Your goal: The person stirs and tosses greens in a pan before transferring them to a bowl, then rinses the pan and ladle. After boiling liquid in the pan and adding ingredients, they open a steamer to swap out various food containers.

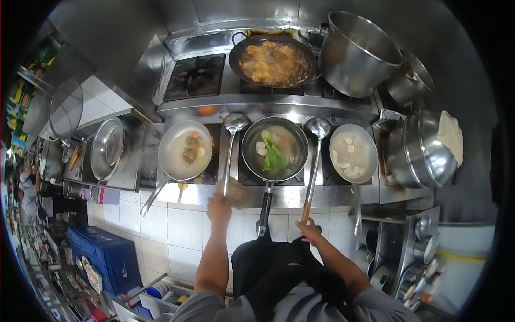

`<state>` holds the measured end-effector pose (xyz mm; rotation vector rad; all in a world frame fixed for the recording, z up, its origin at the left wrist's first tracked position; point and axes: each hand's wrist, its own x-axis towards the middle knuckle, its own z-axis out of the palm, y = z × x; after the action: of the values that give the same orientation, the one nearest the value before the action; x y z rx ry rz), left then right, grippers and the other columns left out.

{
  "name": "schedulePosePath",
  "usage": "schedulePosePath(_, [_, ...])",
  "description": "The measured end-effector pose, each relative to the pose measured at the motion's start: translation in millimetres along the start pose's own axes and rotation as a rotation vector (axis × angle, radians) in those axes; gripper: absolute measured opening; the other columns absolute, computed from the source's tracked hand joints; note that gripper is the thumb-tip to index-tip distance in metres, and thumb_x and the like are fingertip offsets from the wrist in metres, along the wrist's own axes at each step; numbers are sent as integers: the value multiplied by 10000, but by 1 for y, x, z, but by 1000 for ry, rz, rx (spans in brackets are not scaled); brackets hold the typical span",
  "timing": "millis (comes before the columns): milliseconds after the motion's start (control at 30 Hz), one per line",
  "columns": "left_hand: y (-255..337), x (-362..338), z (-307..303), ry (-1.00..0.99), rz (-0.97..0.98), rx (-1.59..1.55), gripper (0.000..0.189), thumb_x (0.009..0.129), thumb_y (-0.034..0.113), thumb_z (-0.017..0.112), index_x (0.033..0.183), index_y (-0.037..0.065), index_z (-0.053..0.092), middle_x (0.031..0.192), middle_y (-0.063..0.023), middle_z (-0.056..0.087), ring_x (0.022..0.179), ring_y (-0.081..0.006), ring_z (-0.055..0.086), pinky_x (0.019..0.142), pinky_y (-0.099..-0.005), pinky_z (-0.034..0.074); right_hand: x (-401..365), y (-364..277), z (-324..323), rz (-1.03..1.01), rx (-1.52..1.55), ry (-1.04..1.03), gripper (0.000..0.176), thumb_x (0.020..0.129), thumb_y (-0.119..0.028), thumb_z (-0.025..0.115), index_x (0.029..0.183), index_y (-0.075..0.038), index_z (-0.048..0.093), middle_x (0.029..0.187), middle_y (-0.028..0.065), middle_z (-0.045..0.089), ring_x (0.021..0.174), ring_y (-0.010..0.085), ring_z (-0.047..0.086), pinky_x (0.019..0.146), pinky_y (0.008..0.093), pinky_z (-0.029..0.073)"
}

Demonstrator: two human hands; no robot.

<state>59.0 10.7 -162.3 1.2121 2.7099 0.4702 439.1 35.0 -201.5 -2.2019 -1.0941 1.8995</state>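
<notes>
My left hand (219, 210) is closed round the lower end of a steel ladle (230, 155), beside a blurred beige cloth (237, 194) at the stove's front edge. The ladle's bowl lies between the left pan (174, 158) and the middle pan (284, 133). Green leaves (274, 158) and pale pieces sit in liquid in the middle pan. My right hand (308, 231) grips the wooden handle of a second ladle (315, 166), whose bowl is between the middle pan and the right pan (370, 145), which holds white pieces in pale liquid.
Food bubbles in a dark wok (309, 59) on the back burner. Beside it stands a tall steel pot (357, 59). Stacked steel bowls (424, 150) are at the right, a strainer (107, 147) and blue crate (107, 257) at the left. People stand at far left.
</notes>
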Motion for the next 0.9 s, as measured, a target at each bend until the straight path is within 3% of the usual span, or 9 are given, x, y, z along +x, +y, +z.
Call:
schedulePosePath(67, [-14, 12, 11, -362, -90, -235, 354, 912, 214, 563, 1218, 58, 477, 1100, -255, 622, 1017, -464, 609, 844, -560, 483, -3, -2, 14, 60, -10, 81, 1041, 754, -550, 800, 1498, -76, 248, 1221, 170, 572, 997, 238, 629, 695, 387, 574])
schedulePosePath(167, [-12, 22, -23, -324, -65, -195, 330, 931, 188, 527, 1240, 93, 461, 959, -263, 664, 948, -485, 630, 822, -577, 481, 33, 58, -4, -117, -391, 29, 1049, 742, -523, 796, 1515, -71, 249, 1358, 273, 487, 1090, 341, 615, 711, 435, 594])
schedulePosePath(267, [-22, 24, -77, -306, 13, -397, 315, 964, 291, 568, 1211, 104, 509, 791, -219, 659, 758, -453, 643, 670, -523, 491, -26, 94, -31, 1, -142, 34, 848, 811, -466, 764, 1448, -65, 373, 1175, 221, 596, 947, 274, 640, 676, 431, 579])
schedulePosePath(367, [-42, 36, -173, -716, -25, -677, 317, 982, 271, 587, 1180, 27, 549, 680, -20, 545, 511, -93, 528, 461, -266, 442, -73, 154, -70, 197, 176, 42, 614, 857, -343, 740, 1354, -90, 485, 999, 109, 645, 752, 199, 623, 605, 369, 555])
schedulePosePath(433, [-29, 58, -241, -826, 65, -570, 397, 989, 217, 590, 1340, 50, 508, 708, 43, 484, 522, -48, 473, 462, -220, 419, -96, 216, -93, 304, 321, 120, 454, 882, -313, 692, 1236, -79, 531, 959, 102, 627, 752, 212, 623, 614, 390, 560])
schedulePosePath(467, [-40, 73, -248, -723, -35, -410, 477, 983, 224, 609, 1415, 75, 474, 812, -44, 591, 624, -128, 560, 580, -279, 504, -106, 240, -99, 395, 338, 143, 415, 897, -319, 656, 1221, -93, 528, 966, 103, 616, 754, 234, 616, 647, 424, 556])
schedulePosePath(533, [-47, 133, -262, -527, 512, -225, 480, 955, 244, 645, 1389, 79, 525, 1271, -222, 632, 1142, -338, 634, 970, -377, 487, -127, 276, -104, 564, 340, 197, 388, 915, -312, 623, 1237, -123, 517, 1073, 131, 596, 833, 273, 609, 727, 490, 534])
schedulePosePath(567, [-29, 160, -279, -550, 593, -149, 458, 948, 256, 652, 1360, 80, 557, 1317, -205, 608, 1210, -310, 609, 982, -371, 488, -134, 295, -104, 582, 371, 213, 388, 919, -311, 618, 1239, -117, 515, 1097, 135, 590, 852, 278, 608, 734, 489, 534])
schedulePosePath(900, [107, 291, -283, -703, 1040, 479, 359, 913, 345, 639, 1226, 172, 670, 1102, -153, 697, 987, -386, 655, 874, -447, 519, -163, 308, -29, 478, 683, 235, 437, 903, -340, 595, 1267, -120, 495, 1187, 136, 586, 964, 295, 598, 772, 476, 528])
